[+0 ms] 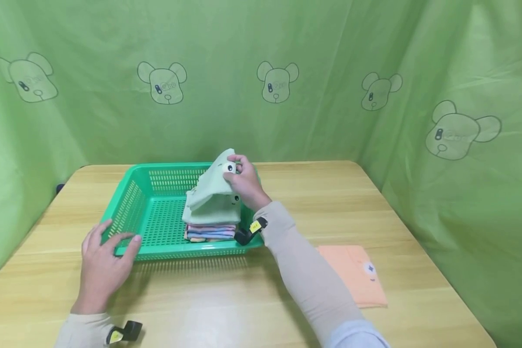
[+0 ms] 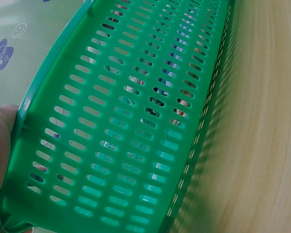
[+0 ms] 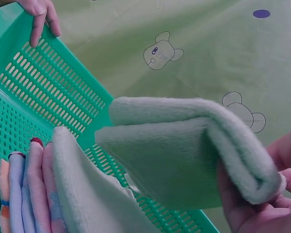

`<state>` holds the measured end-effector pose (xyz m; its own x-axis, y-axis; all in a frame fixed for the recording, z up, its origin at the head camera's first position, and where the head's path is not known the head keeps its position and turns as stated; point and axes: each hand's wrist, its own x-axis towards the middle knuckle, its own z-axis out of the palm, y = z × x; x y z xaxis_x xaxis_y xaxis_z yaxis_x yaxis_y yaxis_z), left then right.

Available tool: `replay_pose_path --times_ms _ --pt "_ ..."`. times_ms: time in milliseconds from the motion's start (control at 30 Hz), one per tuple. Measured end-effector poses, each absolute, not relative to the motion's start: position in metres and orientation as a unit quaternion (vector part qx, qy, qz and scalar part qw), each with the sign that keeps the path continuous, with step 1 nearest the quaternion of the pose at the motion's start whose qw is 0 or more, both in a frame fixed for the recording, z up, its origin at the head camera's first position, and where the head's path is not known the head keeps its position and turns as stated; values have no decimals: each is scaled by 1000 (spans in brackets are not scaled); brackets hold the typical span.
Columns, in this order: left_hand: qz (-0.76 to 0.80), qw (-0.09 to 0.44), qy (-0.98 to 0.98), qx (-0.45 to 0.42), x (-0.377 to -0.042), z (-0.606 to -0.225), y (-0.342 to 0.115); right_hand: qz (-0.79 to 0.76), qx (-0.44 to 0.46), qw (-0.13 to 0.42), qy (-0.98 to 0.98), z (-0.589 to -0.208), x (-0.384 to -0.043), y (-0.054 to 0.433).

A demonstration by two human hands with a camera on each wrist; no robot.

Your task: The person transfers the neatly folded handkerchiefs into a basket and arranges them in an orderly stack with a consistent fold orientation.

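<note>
My right hand (image 1: 249,186) pinches one end of a folded pale green towel (image 1: 212,178) with a small eye design. The towel is tilted above a second pale green towel (image 1: 215,213), which lies on top of a stack. Under that are folded pink, blue and orange towels (image 1: 210,234), inside the right part of the green plastic basket (image 1: 178,250). My left hand (image 1: 104,266) grips the basket's near left corner, fingers hooked over the rim. In the right wrist view the held towel (image 3: 165,160) shows its thick folded layers.
On the wooden table (image 1: 417,290), right of the basket, a folded orange towel (image 1: 352,275) lies flat, partly behind my right forearm. A green curtain (image 1: 226,116) with bear-head drawings encloses the table at the back and sides.
</note>
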<state>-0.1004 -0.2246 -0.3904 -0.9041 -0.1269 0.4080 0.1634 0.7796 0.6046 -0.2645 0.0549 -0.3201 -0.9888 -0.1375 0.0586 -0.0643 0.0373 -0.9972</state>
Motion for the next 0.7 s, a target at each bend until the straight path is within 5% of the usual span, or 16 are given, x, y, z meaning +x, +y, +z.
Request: replay_pose_path --times_ms 700 --pt "-333 217 -918 -9 -100 -389 -224 -649 -112 55 750 -323 -262 51"
